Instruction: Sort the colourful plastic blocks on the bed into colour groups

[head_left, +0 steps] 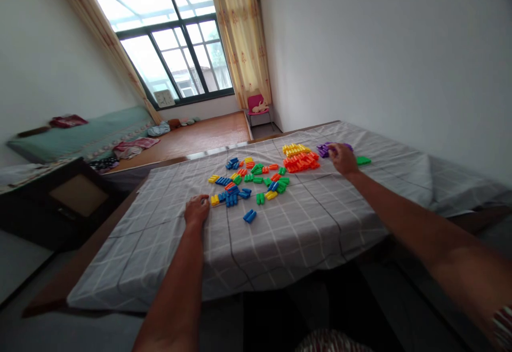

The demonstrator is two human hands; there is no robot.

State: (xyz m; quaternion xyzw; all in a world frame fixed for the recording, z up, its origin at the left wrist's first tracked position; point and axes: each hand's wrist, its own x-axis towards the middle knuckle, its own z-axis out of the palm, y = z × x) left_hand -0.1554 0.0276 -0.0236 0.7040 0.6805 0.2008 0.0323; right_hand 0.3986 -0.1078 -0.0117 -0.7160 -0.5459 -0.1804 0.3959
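My left hand [197, 209] rests on the grey checked cloth beside yellow pieces [215, 200] at the left edge of a scattered group of small plastic pieces. Its fingers are curled, and what they hold, if anything, is too small to tell. Over the purple pieces [323, 150] at the back right is my right hand [342, 158], fingers bent down and partly hiding them; whether it grips one cannot be made out. Orange pieces [301, 162] and yellow ones [295, 149] lie piled left of it. Blue pieces [232, 198] and green pieces [282, 184] are among the scattered group.
The cloth-covered table [280, 245] spans the view. A green piece [363, 160] lies right of my right hand, and two blue pieces [249, 216] sit nearer the front. Beyond are a pink chair [256, 102], a window and a dark cabinet [40, 202] at left.
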